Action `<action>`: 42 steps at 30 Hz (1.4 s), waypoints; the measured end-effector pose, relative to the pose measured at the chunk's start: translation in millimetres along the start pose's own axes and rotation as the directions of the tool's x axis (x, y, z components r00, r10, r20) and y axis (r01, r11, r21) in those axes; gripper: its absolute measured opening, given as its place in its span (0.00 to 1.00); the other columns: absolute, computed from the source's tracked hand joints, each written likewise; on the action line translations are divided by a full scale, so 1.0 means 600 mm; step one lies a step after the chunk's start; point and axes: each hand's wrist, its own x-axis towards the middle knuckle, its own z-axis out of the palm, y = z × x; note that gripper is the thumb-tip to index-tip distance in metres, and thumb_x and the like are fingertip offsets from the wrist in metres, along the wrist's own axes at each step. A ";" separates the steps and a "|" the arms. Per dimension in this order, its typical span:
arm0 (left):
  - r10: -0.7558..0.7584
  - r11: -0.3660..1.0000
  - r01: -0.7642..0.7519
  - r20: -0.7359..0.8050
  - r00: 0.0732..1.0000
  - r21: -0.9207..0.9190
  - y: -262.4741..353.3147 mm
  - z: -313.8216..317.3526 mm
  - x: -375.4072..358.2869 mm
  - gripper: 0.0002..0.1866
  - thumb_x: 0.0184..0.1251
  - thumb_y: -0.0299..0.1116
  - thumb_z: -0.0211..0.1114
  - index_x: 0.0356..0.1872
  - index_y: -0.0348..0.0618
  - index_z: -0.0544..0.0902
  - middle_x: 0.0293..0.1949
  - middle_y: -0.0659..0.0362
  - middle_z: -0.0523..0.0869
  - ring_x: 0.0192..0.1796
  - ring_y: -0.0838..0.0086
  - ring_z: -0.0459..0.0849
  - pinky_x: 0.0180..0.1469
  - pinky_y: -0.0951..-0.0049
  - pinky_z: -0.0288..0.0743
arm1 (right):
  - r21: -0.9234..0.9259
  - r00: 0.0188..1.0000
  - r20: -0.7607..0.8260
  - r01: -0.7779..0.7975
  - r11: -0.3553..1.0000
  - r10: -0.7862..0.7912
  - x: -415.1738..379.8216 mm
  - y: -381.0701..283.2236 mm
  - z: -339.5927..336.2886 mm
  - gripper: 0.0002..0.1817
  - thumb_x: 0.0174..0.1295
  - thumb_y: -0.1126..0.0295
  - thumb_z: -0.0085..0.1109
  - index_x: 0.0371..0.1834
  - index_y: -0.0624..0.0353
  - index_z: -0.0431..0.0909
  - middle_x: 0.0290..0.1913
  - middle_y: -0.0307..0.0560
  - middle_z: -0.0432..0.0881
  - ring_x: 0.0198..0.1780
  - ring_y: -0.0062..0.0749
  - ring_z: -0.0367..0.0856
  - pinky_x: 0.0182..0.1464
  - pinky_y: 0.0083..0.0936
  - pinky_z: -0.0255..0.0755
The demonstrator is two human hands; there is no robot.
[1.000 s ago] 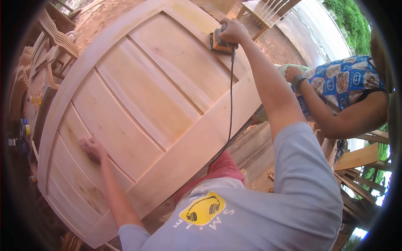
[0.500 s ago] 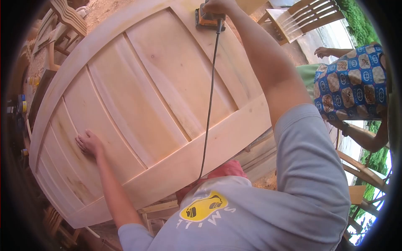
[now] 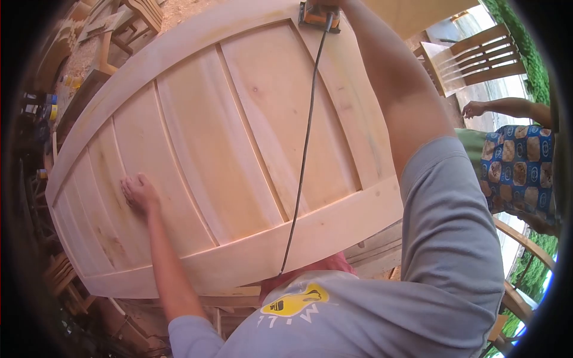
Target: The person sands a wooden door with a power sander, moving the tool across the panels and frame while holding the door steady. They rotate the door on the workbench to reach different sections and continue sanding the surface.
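A large panelled wooden board (image 3: 256,252) lies in front of me, with several recessed panels inside a raised frame. My left hand (image 3: 141,194) rests on a narrow panel at the board's left part, its fingers bent and somewhat apart, holding nothing. At the top edge of the view, my right hand (image 3: 325,3) is on an orange and black power sander (image 3: 319,18), which sits on the frame near the board's upper right corner. The hand is mostly cut off by the view. A dark cord (image 3: 306,137) runs from the sander across the panels towards my shirt.
Another person (image 3: 519,167) in a blue patterned garment stands at the right, one hand (image 3: 476,109) held out. A slatted wooden chair (image 3: 486,56) is at the upper right. Wooden furniture parts (image 3: 113,51) and wood shavings lie at the upper left.
The view has shifted, so the board and chair appear lower and further right. The sander sits closer to the top edge of the view. The other person's arm is extended further into view.
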 end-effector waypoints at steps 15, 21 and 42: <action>-0.041 0.999 0.042 0.012 0.999 -0.031 0.016 0.010 0.000 0.36 0.74 0.56 0.58 0.71 0.36 0.75 0.77 0.47 0.70 0.80 0.54 0.64 0.79 0.47 0.56 | 0.023 0.945 0.109 -0.313 0.949 0.309 -0.461 -0.002 -0.063 0.34 0.47 0.56 0.67 0.63 0.47 0.78 0.57 0.55 0.85 0.65 0.47 0.79 0.65 0.39 0.73; -0.033 0.996 0.032 -0.016 0.999 -0.087 0.033 0.007 -0.004 0.35 0.74 0.54 0.58 0.68 0.32 0.76 0.75 0.44 0.71 0.78 0.53 0.66 0.78 0.46 0.58 | 0.010 0.886 0.019 -0.463 0.886 0.463 -0.681 0.025 -0.065 0.31 0.47 0.59 0.66 0.60 0.49 0.80 0.58 0.55 0.83 0.64 0.50 0.80 0.63 0.43 0.76; -0.001 1.000 0.001 -0.072 0.997 -0.004 0.029 0.012 -0.008 0.31 0.73 0.51 0.60 0.68 0.37 0.78 0.72 0.45 0.76 0.76 0.52 0.71 0.75 0.46 0.63 | 0.120 0.838 -0.017 -0.541 0.833 0.546 -0.415 -0.017 -0.047 0.24 0.55 0.61 0.60 0.56 0.54 0.82 0.58 0.54 0.84 0.71 0.44 0.74 0.67 0.41 0.73</action>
